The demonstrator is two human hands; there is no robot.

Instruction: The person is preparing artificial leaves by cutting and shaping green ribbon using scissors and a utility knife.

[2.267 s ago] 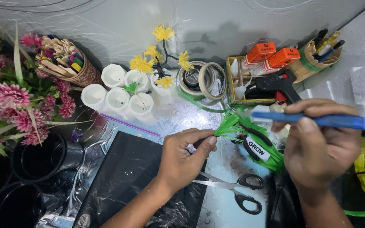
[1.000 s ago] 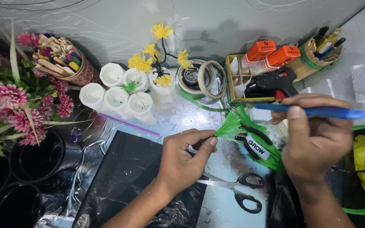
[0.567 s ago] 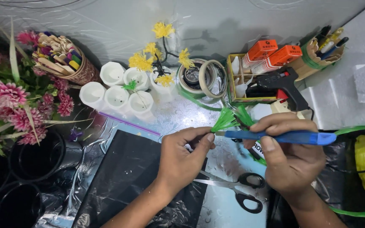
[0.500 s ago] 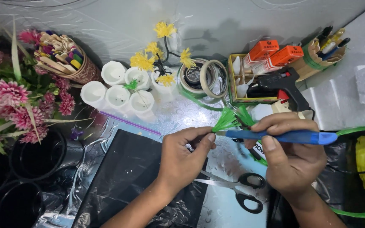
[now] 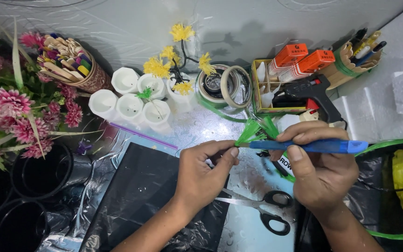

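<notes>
Head view shows the left hand (image 5: pixel 201 175) pinching the base of a small green tuft (image 5: pixel 253 133) near the middle of the table (image 5: pixel 192 128). Right hand (image 5: pixel 320 170) has its fingers closed around a blue tool (image 5: pixel 313 146), whose tip touches the tuft. Black scissors (image 5: pixel 269 210) lie just under both hands. Two orange boxes (image 5: pixel 304 59) sit at the back edge, beside a black glue gun (image 5: pixel 313 93). Rolls of tape (image 5: pixel 225 84) lean near white cups (image 5: pixel 131 100)
</notes>
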